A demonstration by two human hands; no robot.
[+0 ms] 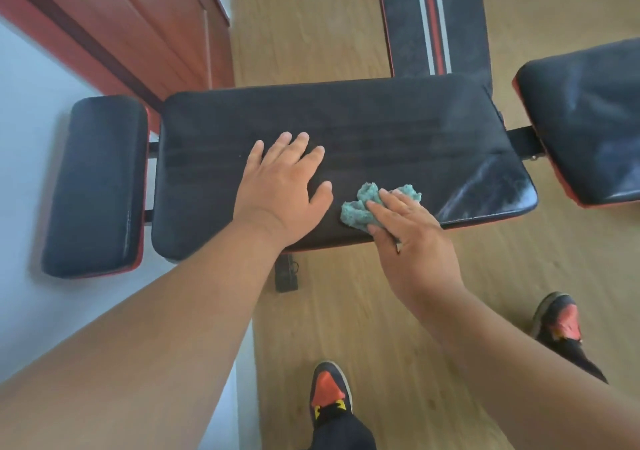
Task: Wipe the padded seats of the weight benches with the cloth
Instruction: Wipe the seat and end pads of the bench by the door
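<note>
Nearest me, my right hand [405,231] bunches the teal cloth [370,207] against the near edge of the long black seat pad [381,130], fingers curled over it and pressing it down; the cloth sticks out past my fingertips toward the pad's middle. Just to its left, my left hand [282,186] lies flat on the same pad, fingers straight and spread, holding nothing, I judge to brace me. The pad's long axis runs left to right across my view, so most of the unwiped surface lies beyond and to either side of the cloth, and my right hand is the one placed to sweep along it. The right end already shines. Farther off, a short pad [97,186] sits at the left end, another pad [588,120] at the right, and a striped bench [433,19] stands beyond on the wooden floor [311,33].
</note>
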